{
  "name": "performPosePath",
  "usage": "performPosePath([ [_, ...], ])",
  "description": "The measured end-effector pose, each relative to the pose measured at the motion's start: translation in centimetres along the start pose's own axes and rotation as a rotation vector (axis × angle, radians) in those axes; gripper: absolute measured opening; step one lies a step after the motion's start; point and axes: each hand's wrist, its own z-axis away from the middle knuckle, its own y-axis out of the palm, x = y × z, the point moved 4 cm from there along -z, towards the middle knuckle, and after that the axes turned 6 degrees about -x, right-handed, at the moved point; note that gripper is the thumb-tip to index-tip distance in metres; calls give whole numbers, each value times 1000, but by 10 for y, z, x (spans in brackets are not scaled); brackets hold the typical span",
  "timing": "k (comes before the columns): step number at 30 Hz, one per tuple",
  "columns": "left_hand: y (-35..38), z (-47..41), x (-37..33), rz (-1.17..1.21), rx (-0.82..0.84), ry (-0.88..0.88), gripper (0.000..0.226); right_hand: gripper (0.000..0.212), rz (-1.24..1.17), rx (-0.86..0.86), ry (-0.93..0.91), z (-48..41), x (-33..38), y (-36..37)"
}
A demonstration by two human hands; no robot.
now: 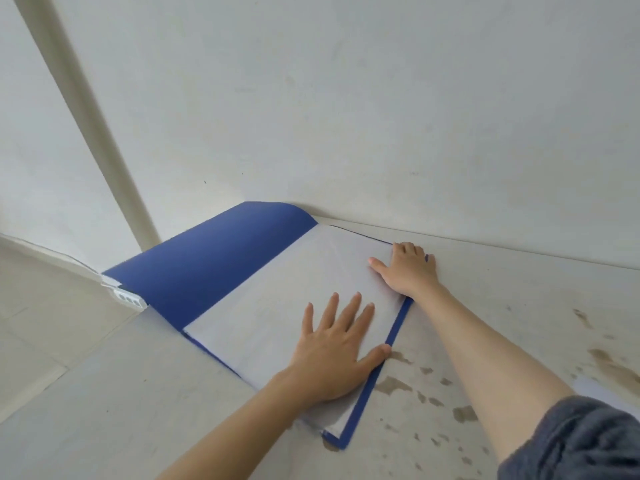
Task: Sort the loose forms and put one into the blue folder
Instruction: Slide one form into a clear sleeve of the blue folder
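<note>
The blue folder (207, 268) lies open on the white table, its cover flap folded back to the left and curling up against the wall. A white form (273, 313) rests on the folder's right half. My left hand (336, 351) lies flat on the sheet near its front right corner, fingers spread, thumb at the folder's blue edge. My right hand (408, 268) presses on the sheet's far right corner, fingers curled over the folder's edge.
The table (502, 306) has brown stains to the right of the folder. A white sheet corner (602, 388) shows at the far right by my grey sleeve. A white wall stands close behind. A white power strip (130, 299) sits left of the folder.
</note>
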Motion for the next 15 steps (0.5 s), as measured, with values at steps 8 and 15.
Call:
performPosePath([
  [8,2,21,0,-5,6,70,74,87,55,37,29,39,-15,-14],
  [15,-35,47,45,481,-598,-237,46,87,70,16,22,85,-23,-22],
])
